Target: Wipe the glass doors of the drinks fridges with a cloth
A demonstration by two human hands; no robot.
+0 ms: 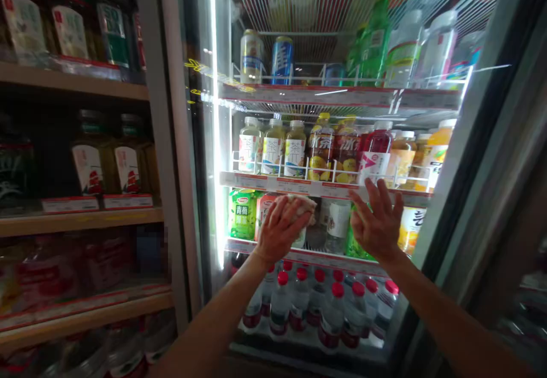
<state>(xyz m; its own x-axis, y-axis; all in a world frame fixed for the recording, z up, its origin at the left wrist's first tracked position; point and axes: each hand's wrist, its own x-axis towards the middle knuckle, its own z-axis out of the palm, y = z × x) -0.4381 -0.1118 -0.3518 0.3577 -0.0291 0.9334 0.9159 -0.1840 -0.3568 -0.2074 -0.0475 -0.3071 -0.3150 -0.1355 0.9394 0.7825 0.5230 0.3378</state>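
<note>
My left hand (280, 227) is pressed flat-fingered over a crumpled white cloth (304, 205) in front of the lit drinks fridge. The cloth seems to lie against the fridge's glass door (260, 100), which carries reflections of yellow and white lights. To the right, my right hand (378, 221) is raised with its fingers spread and holds nothing; fingertips appear to rest on the glass, though contact is hard to confirm. Behind both hands are green drink cartons (242, 214) and a white-labelled bottle (338, 221) on a shelf.
Higher fridge shelves hold tea bottles (272, 147), a red drink bottle (376, 151) and a blue can (282, 60). Red-capped bottles (331, 309) fill the bottom. A wooden shelf unit (81, 221) with bottles stands left; the dark door frame (465, 156) runs along the right.
</note>
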